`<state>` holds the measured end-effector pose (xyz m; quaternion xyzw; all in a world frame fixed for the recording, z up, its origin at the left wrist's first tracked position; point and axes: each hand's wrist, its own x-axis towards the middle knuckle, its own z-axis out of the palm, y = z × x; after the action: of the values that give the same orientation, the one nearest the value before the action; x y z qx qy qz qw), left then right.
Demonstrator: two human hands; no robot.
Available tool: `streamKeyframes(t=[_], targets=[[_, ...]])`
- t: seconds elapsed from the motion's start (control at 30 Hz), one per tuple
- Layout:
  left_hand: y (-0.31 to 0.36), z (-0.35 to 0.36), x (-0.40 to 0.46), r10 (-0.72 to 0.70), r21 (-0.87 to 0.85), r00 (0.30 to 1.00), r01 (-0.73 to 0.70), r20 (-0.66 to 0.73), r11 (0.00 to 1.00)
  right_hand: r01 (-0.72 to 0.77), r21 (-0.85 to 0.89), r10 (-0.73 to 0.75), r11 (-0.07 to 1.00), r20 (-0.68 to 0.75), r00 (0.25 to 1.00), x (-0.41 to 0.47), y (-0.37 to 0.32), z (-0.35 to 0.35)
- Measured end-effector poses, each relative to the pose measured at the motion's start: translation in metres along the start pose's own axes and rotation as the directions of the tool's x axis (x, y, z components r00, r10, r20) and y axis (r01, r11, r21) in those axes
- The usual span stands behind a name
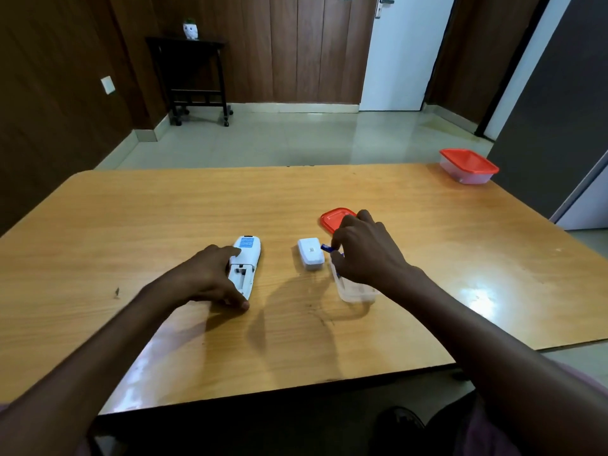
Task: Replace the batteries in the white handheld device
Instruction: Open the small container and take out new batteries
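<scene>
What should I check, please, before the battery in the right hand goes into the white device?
1. Compartment open: ok. The white device lies back up, its battery cover off beside it.
2. Compartment empty: ok, the bay looks bare.
3. Device steadied: ok. The left hand rests against it on the table.
4. Battery held: ok. The right hand pinches a blue battery in its fingers.
5. Polarity marks: cannot tell, too small to read.
6. Second battery ready: cannot tell. The hand hides most of the clear container.
</scene>
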<state>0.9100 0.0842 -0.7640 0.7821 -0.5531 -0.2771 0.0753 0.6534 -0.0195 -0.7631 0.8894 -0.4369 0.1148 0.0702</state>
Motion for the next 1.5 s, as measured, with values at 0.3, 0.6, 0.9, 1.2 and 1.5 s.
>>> streamKeyframes(t=[0.3,0.6,0.9,1.2,1.5], targets=[[0.000,-0.008,-0.003,0.007,-0.017,0.999,-0.006,0.049,1.000,0.160,0.131,-0.160,0.978,-0.012,0.987,-0.004,-0.039,0.018],[0.002,-0.012,-0.007,0.001,-0.010,0.997,-0.001,0.073,1.000,0.150,0.096,-0.154,0.984,0.040,0.987,-0.003,-0.050,0.018],[0.003,-0.010,-0.008,-0.015,-0.039,0.996,0.018,0.088,0.999,-0.256,0.115,0.222,0.960,0.243,0.944,0.000,-0.006,-0.008],[0.004,-0.010,-0.009,-0.019,-0.033,0.996,0.022,0.089,0.999,-0.295,0.194,0.209,0.935,0.368,0.906,0.007,-0.007,0.004],[0.003,-0.010,-0.009,-0.010,-0.002,0.996,0.010,0.088,1.000,-0.398,0.361,0.212,0.843,0.457,0.864,0.017,0.005,0.000]])
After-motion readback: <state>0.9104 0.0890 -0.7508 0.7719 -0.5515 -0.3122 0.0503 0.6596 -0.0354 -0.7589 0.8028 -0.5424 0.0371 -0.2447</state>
